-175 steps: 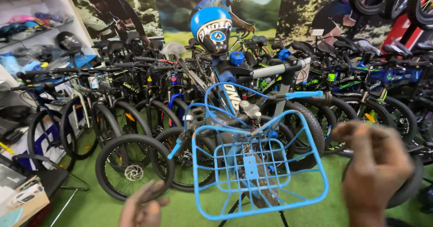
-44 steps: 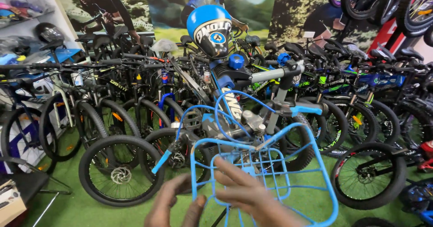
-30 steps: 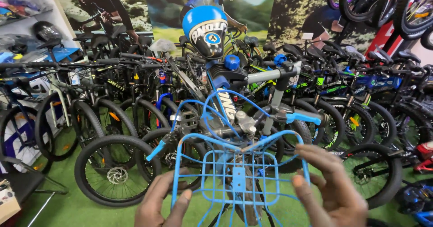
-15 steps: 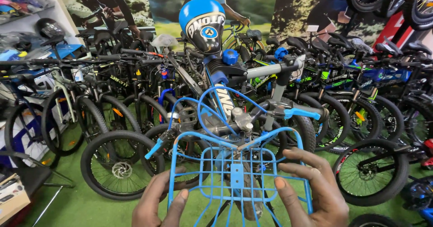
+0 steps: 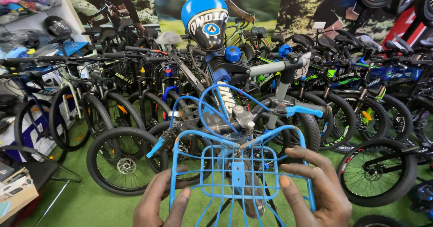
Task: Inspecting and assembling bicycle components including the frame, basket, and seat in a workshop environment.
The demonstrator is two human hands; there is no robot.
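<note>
1. Rows of parked bicycles are seen across green flooring.
2. A blue wire bicycle basket is gripped by the left hand and right hand, fingers curled through its mesh, against the blue handlebar.
3. Slippage is judged possible, since the basket looks unfastened.

Bright, even indoor light; sharp, with wide-angle bending at edges.

Both hands on blue basket

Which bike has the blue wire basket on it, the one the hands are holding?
The blue bike right in front, with the blue helmet perched on top. Both hands, left and right, grip its basket; the other bikes have none.
</note>
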